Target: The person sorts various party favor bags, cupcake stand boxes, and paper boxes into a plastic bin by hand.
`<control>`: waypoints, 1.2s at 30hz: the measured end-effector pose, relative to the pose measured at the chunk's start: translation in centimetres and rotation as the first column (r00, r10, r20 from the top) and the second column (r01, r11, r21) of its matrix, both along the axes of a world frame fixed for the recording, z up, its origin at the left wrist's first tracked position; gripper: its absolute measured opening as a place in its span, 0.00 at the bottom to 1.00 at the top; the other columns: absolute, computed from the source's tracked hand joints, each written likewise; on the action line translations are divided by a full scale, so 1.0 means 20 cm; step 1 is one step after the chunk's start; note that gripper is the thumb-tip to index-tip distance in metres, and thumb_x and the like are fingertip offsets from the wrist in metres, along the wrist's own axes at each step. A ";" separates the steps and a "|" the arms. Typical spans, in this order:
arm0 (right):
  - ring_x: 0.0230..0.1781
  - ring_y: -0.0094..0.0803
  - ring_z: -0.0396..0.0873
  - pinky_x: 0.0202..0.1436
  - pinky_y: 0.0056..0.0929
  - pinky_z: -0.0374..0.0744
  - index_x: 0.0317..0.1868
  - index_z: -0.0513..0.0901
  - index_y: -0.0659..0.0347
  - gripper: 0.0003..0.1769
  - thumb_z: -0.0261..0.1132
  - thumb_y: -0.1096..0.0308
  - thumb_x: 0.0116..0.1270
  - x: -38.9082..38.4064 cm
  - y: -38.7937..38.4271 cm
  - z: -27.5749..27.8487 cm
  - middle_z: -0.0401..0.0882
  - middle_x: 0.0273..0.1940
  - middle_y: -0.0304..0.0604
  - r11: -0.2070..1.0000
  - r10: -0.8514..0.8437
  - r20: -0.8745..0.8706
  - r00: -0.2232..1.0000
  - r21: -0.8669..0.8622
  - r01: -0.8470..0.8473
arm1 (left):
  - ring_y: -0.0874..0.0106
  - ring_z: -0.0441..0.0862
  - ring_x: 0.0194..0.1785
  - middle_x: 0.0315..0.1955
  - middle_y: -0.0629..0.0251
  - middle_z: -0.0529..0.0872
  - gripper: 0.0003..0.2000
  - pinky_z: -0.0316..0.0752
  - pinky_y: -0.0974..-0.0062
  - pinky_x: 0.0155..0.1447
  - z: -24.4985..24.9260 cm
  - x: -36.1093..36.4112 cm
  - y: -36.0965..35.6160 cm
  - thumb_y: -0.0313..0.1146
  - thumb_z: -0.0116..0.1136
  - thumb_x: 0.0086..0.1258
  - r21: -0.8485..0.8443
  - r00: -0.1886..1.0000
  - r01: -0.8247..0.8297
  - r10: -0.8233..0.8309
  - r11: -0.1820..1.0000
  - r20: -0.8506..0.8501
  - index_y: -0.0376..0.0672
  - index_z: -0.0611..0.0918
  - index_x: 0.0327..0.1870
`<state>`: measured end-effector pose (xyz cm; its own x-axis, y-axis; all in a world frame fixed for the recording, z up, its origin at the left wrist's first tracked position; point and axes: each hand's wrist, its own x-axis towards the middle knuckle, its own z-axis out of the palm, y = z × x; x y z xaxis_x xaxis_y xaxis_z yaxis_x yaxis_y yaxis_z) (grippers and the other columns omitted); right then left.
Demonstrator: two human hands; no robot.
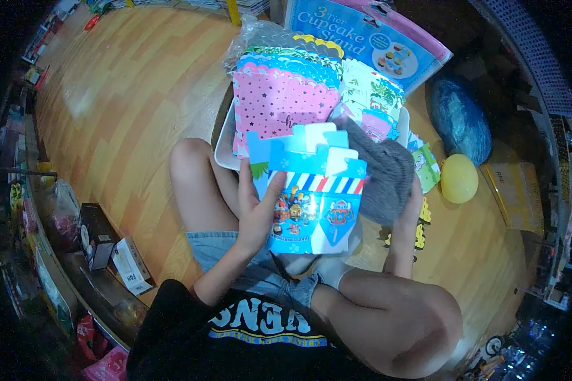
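Clamping left fingers (251,190) on blue box (318,216), right fingers (415,195) on grey cloth (388,171), near "Cupcake Stand" pack (368,32).

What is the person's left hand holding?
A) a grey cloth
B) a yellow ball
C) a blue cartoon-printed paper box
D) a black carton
C: the left hand grips the blue cartoon-printed paper box, thumb across its front, while the grey cloth is in the right hand and the yellow ball lies untouched on the floor.
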<state>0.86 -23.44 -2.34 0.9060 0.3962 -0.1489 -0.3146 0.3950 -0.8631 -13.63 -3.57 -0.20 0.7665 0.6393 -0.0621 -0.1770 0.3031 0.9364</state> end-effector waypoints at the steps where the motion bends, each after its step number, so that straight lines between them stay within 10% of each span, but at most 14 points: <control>1: 0.44 0.33 0.75 0.51 0.27 0.72 0.52 0.71 0.68 0.19 0.47 0.67 0.65 0.00 0.00 0.00 0.76 0.45 0.46 1.000 -0.002 0.001 1.000 -0.002 0.002 | 0.76 0.70 0.50 0.45 0.62 0.73 0.19 0.65 0.78 0.54 0.01 0.01 0.00 0.30 0.52 0.66 0.018 0.999 -0.053 0.053 0.998 0.001 0.37 0.62 0.54; 3: 0.45 0.34 0.74 0.53 0.31 0.71 0.54 0.69 0.68 0.23 0.46 0.59 0.66 0.00 0.00 0.00 0.74 0.47 0.47 0.971 0.044 -0.095 0.994 0.237 -0.020 | 0.76 0.72 0.48 0.45 0.62 0.73 0.20 0.67 0.79 0.52 0.01 0.02 0.02 0.29 0.54 0.64 0.044 0.996 -0.087 0.085 0.995 0.037 0.37 0.62 0.55; 5: 0.48 0.34 0.73 0.55 0.31 0.70 0.56 0.67 0.67 0.24 0.47 0.58 0.66 -0.01 -0.06 -0.11 0.73 0.49 0.47 0.982 0.115 -0.129 0.985 0.166 -0.093 | 0.76 0.73 0.46 0.44 0.62 0.74 0.22 0.69 0.80 0.50 0.01 0.02 0.03 0.28 0.55 0.64 0.031 0.994 -0.105 0.103 0.994 0.037 0.37 0.61 0.55; 7: 0.48 0.32 0.72 0.53 0.30 0.71 0.57 0.66 0.67 0.23 0.50 0.60 0.66 -0.07 0.01 -0.14 0.71 0.52 0.46 0.934 0.162 0.017 0.987 -0.324 -0.148 | 0.76 0.74 0.46 0.44 0.62 0.74 0.22 0.69 0.80 0.49 0.01 0.03 0.02 0.28 0.55 0.63 0.060 0.993 -0.113 0.111 0.992 0.037 0.37 0.60 0.56; 11: 0.41 0.25 0.75 0.47 0.24 0.73 0.49 0.73 0.69 0.20 0.65 0.69 0.57 -0.14 0.14 0.05 0.77 0.44 0.43 0.853 0.420 0.023 0.907 -0.352 -0.386 | 0.77 0.73 0.46 0.44 0.62 0.74 0.22 0.69 0.81 0.49 0.02 0.03 -0.03 0.30 0.53 0.65 0.172 0.993 -0.120 0.121 0.978 0.004 0.36 0.59 0.57; 15: 0.40 0.26 0.75 0.46 0.25 0.72 0.49 0.72 0.66 0.24 0.69 0.69 0.52 -0.11 0.12 0.06 0.77 0.42 0.43 0.818 0.161 0.097 0.982 -0.569 -0.077 | 0.77 0.72 0.47 0.45 0.61 0.73 0.21 0.69 0.81 0.49 -0.05 0.01 0.00 0.32 0.48 0.69 0.013 0.990 -0.134 0.135 0.991 -0.032 0.36 0.58 0.58; 19: 0.44 0.29 0.74 0.50 0.30 0.72 0.55 0.67 0.66 0.31 0.69 0.70 0.51 -0.09 0.01 0.06 0.74 0.48 0.43 0.908 -0.060 0.393 0.917 -0.360 0.214 | 0.77 0.70 0.49 0.47 0.61 0.72 0.19 0.67 0.80 0.51 -0.06 0.03 0.08 0.33 0.43 0.71 0.054 0.994 -0.107 0.107 0.993 0.001 0.36 0.59 0.59; 21: 0.43 0.31 0.74 0.49 0.30 0.72 0.50 0.70 0.66 0.26 0.68 0.74 0.49 -0.11 0.02 0.11 0.75 0.46 0.45 0.871 0.055 0.438 0.897 -0.461 0.171 | 0.78 0.71 0.47 0.46 0.62 0.73 0.16 0.67 0.80 0.51 -0.05 0.05 0.09 0.32 0.45 0.70 -0.271 0.999 -0.034 0.042 0.962 0.023 0.37 0.63 0.55; 23: 0.41 0.35 0.75 0.47 0.32 0.73 0.39 0.76 0.67 0.16 0.65 0.80 0.46 -0.12 0.07 0.20 0.76 0.43 0.47 0.756 0.291 0.487 0.824 -0.645 0.114 | 0.78 0.71 0.46 0.45 0.64 0.73 0.15 0.68 0.80 0.50 -0.05 0.05 0.08 0.32 0.46 0.69 -0.190 0.999 -0.004 -0.005 0.982 -0.050 0.38 0.65 0.53; 25: 0.43 0.46 0.73 0.46 0.33 0.72 0.31 0.76 0.70 0.13 0.63 0.81 0.40 -0.04 0.08 0.11 0.74 0.41 0.55 0.730 0.622 0.734 0.272 -0.669 0.138 | 0.79 0.72 0.46 0.44 0.64 0.73 0.14 0.68 0.80 0.49 -0.04 0.04 0.03 0.31 0.49 0.67 -0.312 0.992 0.117 -0.124 0.943 -0.004 0.38 0.66 0.51; 33: 0.45 0.39 0.74 0.51 0.33 0.71 0.37 0.79 0.60 0.23 0.72 0.70 0.35 -0.11 0.11 0.24 0.74 0.47 0.50 0.909 0.158 0.787 0.596 -0.352 0.224 | 0.75 0.69 0.50 0.47 0.61 0.70 0.19 0.65 0.78 0.54 -0.09 0.04 0.05 0.27 0.50 0.66 -0.009 1.000 0.028 -0.028 1.000 -0.012 0.39 0.60 0.54; 36: 0.63 0.47 0.59 0.63 0.45 0.58 0.58 0.69 0.56 0.40 0.70 0.57 0.40 -0.10 0.18 0.22 0.61 0.61 0.50 0.687 0.726 0.680 0.104 -0.725 -0.055 | 0.75 0.67 0.51 0.47 0.61 0.70 0.20 0.64 0.78 0.55 -0.07 0.05 -0.04 0.28 0.49 0.67 -0.031 0.996 0.094 -0.094 0.995 0.008 0.39 0.58 0.56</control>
